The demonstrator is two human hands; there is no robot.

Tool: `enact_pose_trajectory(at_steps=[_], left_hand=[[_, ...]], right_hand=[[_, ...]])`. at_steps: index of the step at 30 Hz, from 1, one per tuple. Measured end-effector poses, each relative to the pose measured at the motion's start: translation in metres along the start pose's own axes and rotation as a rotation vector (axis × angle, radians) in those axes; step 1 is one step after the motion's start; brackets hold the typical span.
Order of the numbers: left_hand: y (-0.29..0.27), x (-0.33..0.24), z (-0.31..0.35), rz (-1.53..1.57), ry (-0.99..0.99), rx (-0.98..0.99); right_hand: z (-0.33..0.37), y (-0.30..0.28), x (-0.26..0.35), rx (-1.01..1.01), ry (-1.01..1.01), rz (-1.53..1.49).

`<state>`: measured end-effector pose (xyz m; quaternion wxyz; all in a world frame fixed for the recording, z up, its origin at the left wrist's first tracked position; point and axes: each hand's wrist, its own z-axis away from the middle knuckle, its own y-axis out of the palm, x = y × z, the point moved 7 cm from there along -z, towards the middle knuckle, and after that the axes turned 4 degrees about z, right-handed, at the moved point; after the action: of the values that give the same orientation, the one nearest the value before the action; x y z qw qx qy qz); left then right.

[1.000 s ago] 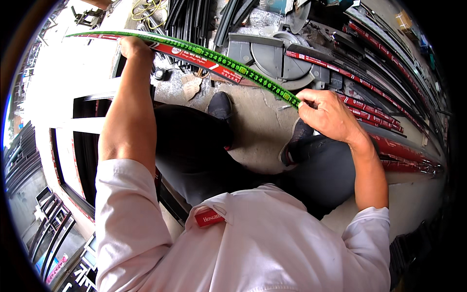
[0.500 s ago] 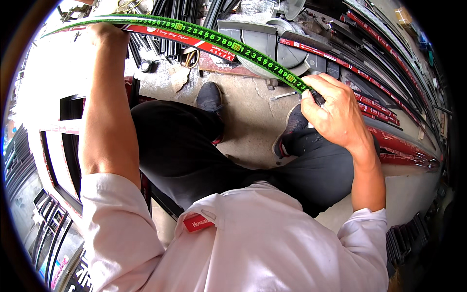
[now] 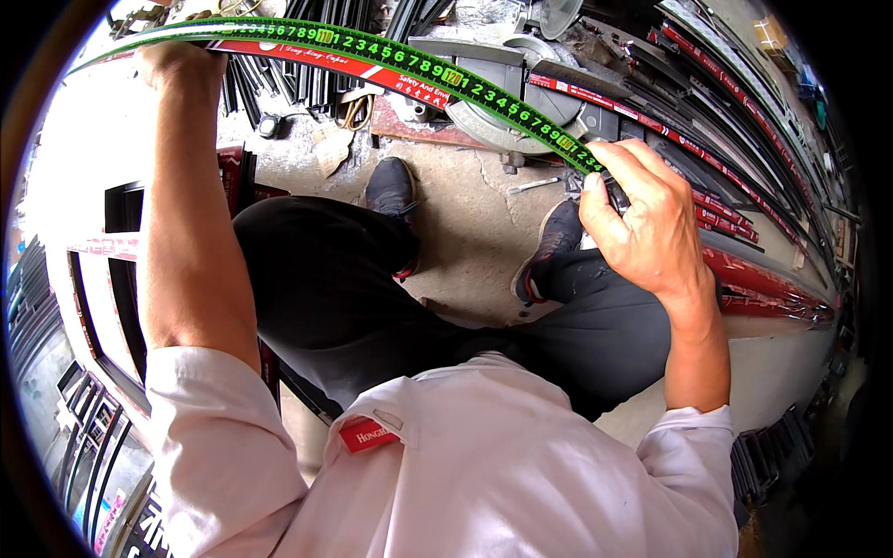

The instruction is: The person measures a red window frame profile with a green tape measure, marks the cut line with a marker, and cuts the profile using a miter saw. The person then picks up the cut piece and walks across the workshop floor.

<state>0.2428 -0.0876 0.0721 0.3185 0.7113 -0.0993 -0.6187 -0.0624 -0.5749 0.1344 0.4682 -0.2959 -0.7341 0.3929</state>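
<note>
A green and black measuring tape (image 3: 372, 50) arches across the top of the view, its blade stretched between my two hands. My right hand (image 3: 646, 219) is closed on its right end, thumb and fingers pinching the blade; the dark thing under the fingers is mostly hidden. My left hand (image 3: 177, 65) reaches forward to a long bar with red printed film (image 3: 344, 73) and appears wrapped round it, its fingers largely hidden behind the tape. The bar lies just below the tape and runs toward a grey cut-off saw (image 3: 507, 116).
Long dark profiles, some with red film (image 3: 642, 121), lie at the right. Black bars (image 3: 279, 88) are piled ahead. Black frames (image 3: 116, 270) stand at my left. A pen-like stick (image 3: 534, 186) lies on the floor near my right shoe (image 3: 556, 237).
The view has shifted slightly, and my left hand sits a little farther left. A bit more of the tape's blade shows before my right thumb. Both hands keep their hold.
</note>
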Motion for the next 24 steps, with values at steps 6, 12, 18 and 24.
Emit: enact_pose_trajectory(at_steps=[6, 12, 18, 24], left_hand=[[0.016, -0.006, 0.024, -0.054, 0.021, -0.049], [-0.003, -0.012, 0.000, 0.131, -0.056, 0.135], [0.005, -0.008, 0.010, 0.268, -0.170, 0.159], [0.027, -0.008, 0.037, 0.213, -0.053, 0.033]], right_hand=[[0.000, -0.003, 0.001, -0.022, -0.003, 0.036], [0.000, -0.005, 0.001, -0.042, -0.029, 0.067], [0.001, -0.006, 0.001, -0.052, -0.028, 0.094], [0.002, -0.007, 0.002, -0.070, -0.033, 0.104]])
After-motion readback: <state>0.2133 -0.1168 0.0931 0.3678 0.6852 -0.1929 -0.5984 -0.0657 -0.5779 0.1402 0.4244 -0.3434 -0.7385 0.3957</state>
